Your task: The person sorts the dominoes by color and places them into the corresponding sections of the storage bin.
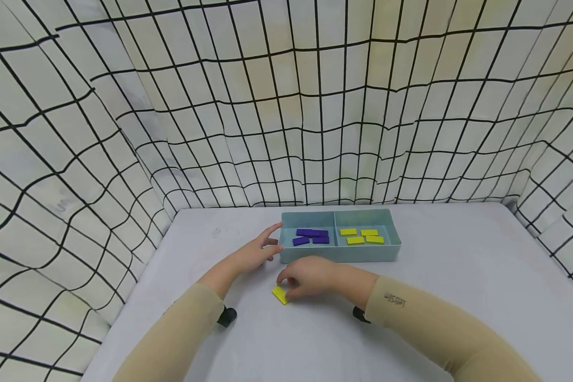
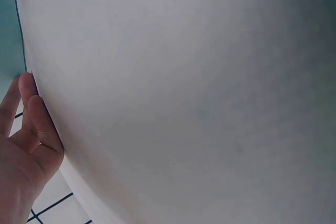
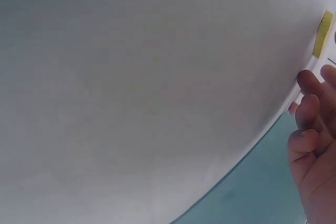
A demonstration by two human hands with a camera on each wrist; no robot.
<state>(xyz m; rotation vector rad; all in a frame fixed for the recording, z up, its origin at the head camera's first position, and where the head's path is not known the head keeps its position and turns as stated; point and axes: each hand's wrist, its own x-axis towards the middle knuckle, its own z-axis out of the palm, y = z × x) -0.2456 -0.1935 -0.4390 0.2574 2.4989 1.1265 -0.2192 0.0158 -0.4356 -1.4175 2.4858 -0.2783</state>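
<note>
A pale teal two-compartment box stands at the back of the table. My left hand is at its left end, fingers spread and fairly straight, fingertips right at the wall; the left wrist view shows the same hand beside the teal side. In front of the box, a small yellow block lies on the table. My right hand reaches over it, with thumb and forefinger apart around it. In the right wrist view, the yellow block shows past the bent fingers.
Several purple blocks lie in the box's left compartment, two of them close together. Several yellow blocks lie in the right one. A divider separates them. White walls with a black grid surround the white table.
</note>
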